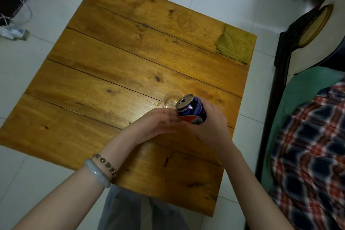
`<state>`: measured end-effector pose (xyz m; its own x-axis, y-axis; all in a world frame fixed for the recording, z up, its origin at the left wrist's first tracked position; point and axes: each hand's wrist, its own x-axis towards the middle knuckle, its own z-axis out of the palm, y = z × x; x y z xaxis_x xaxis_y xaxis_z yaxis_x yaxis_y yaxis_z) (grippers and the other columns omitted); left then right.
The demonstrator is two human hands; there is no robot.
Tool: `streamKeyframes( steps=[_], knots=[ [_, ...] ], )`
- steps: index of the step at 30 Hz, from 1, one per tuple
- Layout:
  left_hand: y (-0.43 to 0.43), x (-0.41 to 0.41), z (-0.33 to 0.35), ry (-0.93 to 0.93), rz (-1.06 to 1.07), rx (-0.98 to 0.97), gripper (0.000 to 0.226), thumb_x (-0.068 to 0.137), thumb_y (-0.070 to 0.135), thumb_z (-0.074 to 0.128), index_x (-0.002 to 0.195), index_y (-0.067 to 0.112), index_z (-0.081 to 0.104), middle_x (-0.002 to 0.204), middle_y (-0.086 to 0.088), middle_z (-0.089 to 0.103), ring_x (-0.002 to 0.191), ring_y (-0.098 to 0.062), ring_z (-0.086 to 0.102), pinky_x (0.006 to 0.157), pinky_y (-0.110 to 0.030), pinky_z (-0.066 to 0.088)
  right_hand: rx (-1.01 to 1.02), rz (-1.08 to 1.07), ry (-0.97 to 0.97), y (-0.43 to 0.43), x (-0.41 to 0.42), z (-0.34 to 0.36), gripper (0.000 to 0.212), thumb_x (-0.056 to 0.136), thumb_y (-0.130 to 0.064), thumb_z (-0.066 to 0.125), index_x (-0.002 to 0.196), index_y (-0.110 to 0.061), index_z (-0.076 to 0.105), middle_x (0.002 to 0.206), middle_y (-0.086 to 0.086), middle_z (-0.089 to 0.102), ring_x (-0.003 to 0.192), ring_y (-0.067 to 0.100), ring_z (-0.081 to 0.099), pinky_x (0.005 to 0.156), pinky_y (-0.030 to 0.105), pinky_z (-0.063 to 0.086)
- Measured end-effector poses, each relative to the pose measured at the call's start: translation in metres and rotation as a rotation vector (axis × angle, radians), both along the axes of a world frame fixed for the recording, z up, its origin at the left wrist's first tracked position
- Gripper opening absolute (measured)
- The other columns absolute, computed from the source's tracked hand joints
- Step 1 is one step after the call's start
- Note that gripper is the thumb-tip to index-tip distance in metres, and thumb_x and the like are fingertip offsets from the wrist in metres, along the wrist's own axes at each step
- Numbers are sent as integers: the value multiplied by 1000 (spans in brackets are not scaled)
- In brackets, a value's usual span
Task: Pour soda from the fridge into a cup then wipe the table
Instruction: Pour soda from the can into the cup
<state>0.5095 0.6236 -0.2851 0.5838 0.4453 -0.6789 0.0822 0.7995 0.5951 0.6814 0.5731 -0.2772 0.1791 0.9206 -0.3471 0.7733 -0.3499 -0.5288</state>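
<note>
Wooden plank worktop [112, 73] carries a green woven cloth [235, 45] at its far right corner. The right grip [214, 123] is wrapped round a tilted blue Pepsi can [192, 111]; the left grip [158, 123] touches it with straight fingers, just beside a clear plastic cup [170, 99].

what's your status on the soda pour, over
Right hand grips soda can, tilted toward cup. Left hand open, touching the can. Cup upright on table, looks empty. Cloth at far corner, nothing in the way.
</note>
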Motion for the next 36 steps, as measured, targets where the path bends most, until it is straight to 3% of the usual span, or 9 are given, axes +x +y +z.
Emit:
streamKeyframes(
  steps=[15,22,36],
  knots=[
    [4,-8,-2,-64,-46,-59,53,79,-14,30,123,0,56,126,-14,60,116,-23,58,95,-39,49,-11,-27,-57,-1,-9,23,76,72,-51,70,137,-32,36,130,-5,50,120,16,42,104,46,29],
    [3,-6,-2,-106,-51,-52,58,66,1,42,122,3,58,125,-11,61,115,-21,57,97,-40,47,-34,-35,-97,1,-9,26,77,72,-53,69,138,-32,35,126,-4,51,117,17,43,103,45,30],
    [-7,-4,-1,-143,6,-87,51,70,-5,38,114,8,62,113,-6,65,105,-16,60,88,-35,50,-65,-7,-120,1,-8,31,76,73,-52,69,137,-32,34,124,-2,52,116,19,44,102,45,31]
  ],
)
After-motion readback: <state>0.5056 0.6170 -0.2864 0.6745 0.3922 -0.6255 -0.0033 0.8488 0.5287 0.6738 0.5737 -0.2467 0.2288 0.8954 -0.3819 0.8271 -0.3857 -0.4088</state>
